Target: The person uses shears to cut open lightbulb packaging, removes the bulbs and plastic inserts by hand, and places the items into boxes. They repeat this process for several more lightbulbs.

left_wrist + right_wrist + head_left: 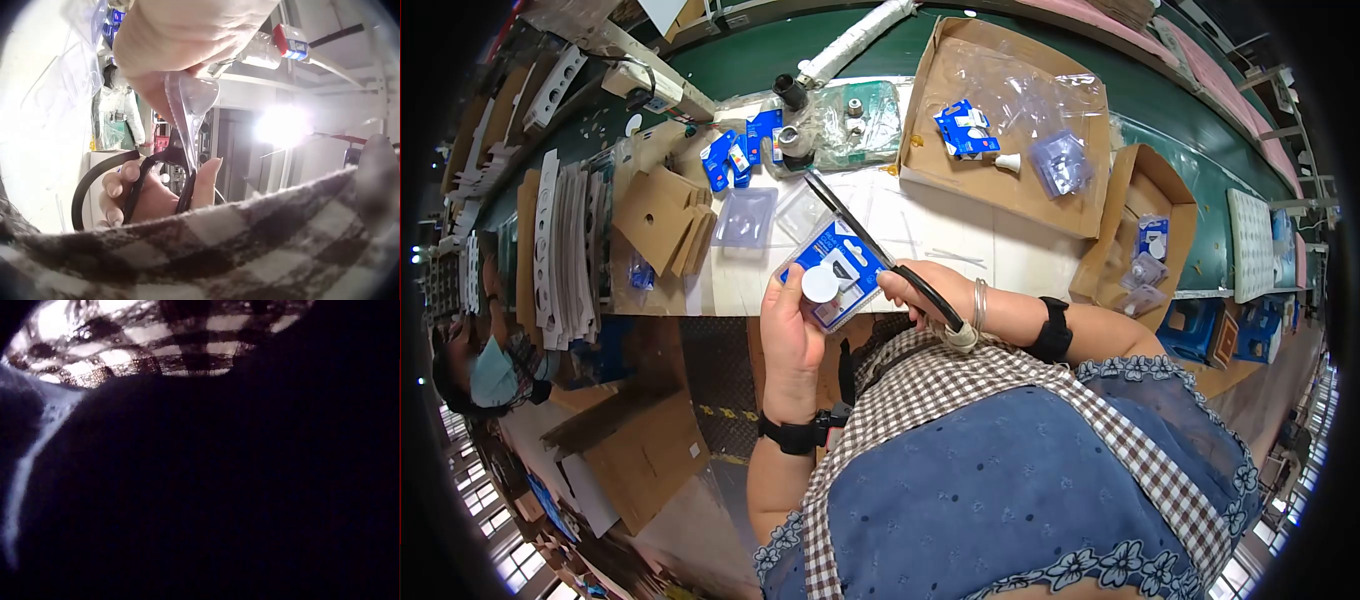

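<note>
In the head view the left hand (793, 325) grips a clear blister pack with a blue card (837, 262) and a round white piece (820, 284) in it. The right hand (925, 290) holds black-handled scissors (850, 222), whose blades lie along the card's upper right edge. In the left wrist view, the left hand (187, 34) pinches the clear pack (185, 103), and the right hand (153, 197) has its fingers around the scissor handles (134, 190). The right wrist view shows only checked cloth and darkness.
Beyond the hands are a cardboard tray (960, 195) with packs, clear plastic shells (746, 217), blue cards (718, 160) and a stack of brown cardboard pieces (655, 215). A smaller box (1170, 190) stands at the right. Another person (490, 370) is at the far left.
</note>
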The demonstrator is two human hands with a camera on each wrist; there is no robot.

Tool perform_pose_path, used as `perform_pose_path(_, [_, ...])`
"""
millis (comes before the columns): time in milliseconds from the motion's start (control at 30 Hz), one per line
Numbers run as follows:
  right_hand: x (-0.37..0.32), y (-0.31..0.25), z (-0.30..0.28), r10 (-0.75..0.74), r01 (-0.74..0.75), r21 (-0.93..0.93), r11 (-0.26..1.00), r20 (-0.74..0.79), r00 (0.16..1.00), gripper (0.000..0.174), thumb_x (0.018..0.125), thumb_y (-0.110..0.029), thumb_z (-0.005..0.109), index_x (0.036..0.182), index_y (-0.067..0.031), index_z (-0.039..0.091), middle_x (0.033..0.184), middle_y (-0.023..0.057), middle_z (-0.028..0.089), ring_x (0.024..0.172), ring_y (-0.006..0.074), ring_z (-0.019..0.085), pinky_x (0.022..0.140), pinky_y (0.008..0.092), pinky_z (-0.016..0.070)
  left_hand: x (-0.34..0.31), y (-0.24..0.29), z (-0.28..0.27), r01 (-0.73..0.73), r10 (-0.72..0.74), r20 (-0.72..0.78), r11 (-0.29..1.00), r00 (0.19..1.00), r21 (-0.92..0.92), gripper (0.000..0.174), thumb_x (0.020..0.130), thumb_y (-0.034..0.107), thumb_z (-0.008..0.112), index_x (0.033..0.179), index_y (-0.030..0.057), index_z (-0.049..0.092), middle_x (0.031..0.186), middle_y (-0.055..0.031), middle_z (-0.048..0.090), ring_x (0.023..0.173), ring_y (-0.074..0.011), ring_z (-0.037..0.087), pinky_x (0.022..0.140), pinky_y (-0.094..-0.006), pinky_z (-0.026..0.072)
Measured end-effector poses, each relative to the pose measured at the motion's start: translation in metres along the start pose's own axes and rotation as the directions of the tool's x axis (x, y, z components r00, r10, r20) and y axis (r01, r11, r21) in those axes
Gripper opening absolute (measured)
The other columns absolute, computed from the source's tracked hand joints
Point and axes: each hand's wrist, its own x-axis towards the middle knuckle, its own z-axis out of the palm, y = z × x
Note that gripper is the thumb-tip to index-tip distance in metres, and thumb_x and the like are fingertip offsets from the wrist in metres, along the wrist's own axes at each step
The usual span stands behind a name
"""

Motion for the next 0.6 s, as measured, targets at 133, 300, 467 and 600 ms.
perform_pose_path(133, [0.006,0.000,-0.002,0.040,-0.042,-0.063,0.997,-0.040,0.998,0.054,0.086,-0.056,0.039,0.070,-0.0049,0.049,0.052,0.0009,0.044,0.045,0.0108,0.048,0.044,0.0260,0.0445,0.004,-0.004,0.005,-0.004,0.004,-0.044,1.000,0.999,0.006,0.021,0.093,0.019,0.045,0.103,0.0021,0.051,0.093,-0.0083,0.062,0.077,-0.0152,0.060,0.062,-0.0274,0.0498])
perform_pose_path(300, [0.020,0.025,-0.007,0.023,-0.029,-0.055,0.998,-0.104,0.994,0.062,0.087,-0.059,0.037,0.056,-0.0063,0.047,0.049,0.0019,0.043,0.043,0.0137,0.042,0.043,0.0282,0.0368,0.016,-0.015,-0.005,0.064,-0.061,-0.072,0.997,0.996,0.041,0.020,0.093,0.018,0.045,0.102,0.0015,0.051,0.092,-0.0085,0.061,0.077,-0.0147,0.060,0.063,-0.0268,0.0502])
perform_pose_path(467, [0.022,0.037,-0.026,0.022,-0.022,-0.003,1.000,-0.102,0.995,0.056,0.077,-0.062,0.053,0.062,-0.0076,0.055,0.052,0.0005,0.050,0.046,0.0093,0.048,0.044,0.0235,0.0398,0.019,-0.014,-0.014,0.100,-0.098,-0.026,0.986,0.995,0.130,0.019,0.092,0.017,0.046,0.100,0.0007,0.052,0.089,-0.0078,0.061,0.076,-0.0141,0.061,0.065,-0.0266,0.0504])
perform_pose_path(600, [0.018,0.031,-0.049,-0.146,0.140,-0.092,0.986,-0.064,0.987,0.045,0.077,-0.050,0.061,0.075,-0.0053,0.062,0.061,0.0019,0.060,0.048,0.0084,0.052,0.045,0.0222,0.0419,0.017,-0.002,0.010,0.146,-0.212,0.135,0.913,0.968,0.382,0.019,0.089,0.015,0.051,0.099,-0.0004,0.054,0.088,-0.0054,0.060,0.075,-0.0109,0.059,0.066,-0.0241,0.0488])
